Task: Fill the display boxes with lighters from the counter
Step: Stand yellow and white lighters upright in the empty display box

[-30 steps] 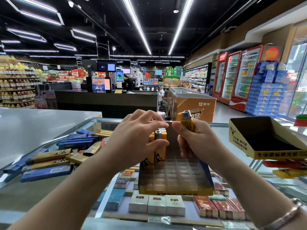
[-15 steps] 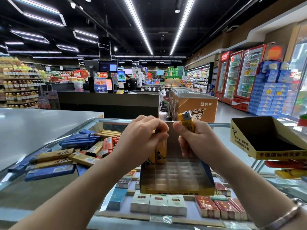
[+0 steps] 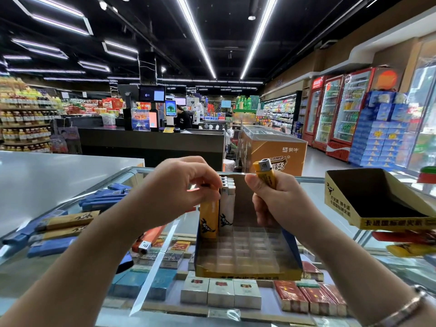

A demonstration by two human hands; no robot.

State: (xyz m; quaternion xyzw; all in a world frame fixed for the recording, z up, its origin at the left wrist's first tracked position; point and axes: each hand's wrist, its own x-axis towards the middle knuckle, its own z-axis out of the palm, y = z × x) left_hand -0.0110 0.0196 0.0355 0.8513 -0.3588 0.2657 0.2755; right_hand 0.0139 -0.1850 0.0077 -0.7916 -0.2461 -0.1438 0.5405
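A yellow and blue display box [image 3: 247, 271] with a clear slotted insert stands on the glass counter [image 3: 316, 204] in front of me. Its back left corner holds a row of white lighters [image 3: 227, 208]. My left hand [image 3: 179, 192] pinches the top of a yellow lighter [image 3: 208, 220] standing in a slot beside them. My right hand [image 3: 276, 201] grips another yellow lighter [image 3: 265, 173] upright, above the box's back right part. A second, empty display box [image 3: 377, 223] sits at the right.
Blue and yellow lighters [image 3: 70, 223] lie scattered on the counter at the left, with an orange one [image 3: 146, 241] nearer the box. More lighters [image 3: 410, 249] lie under the empty box at right. Cigarette packs [image 3: 221, 292] fill the case below the glass.
My left hand has lowered the yellow lighter into a slot beside the white ones and now holds only its top. My right hand has stayed in place with its lighter.
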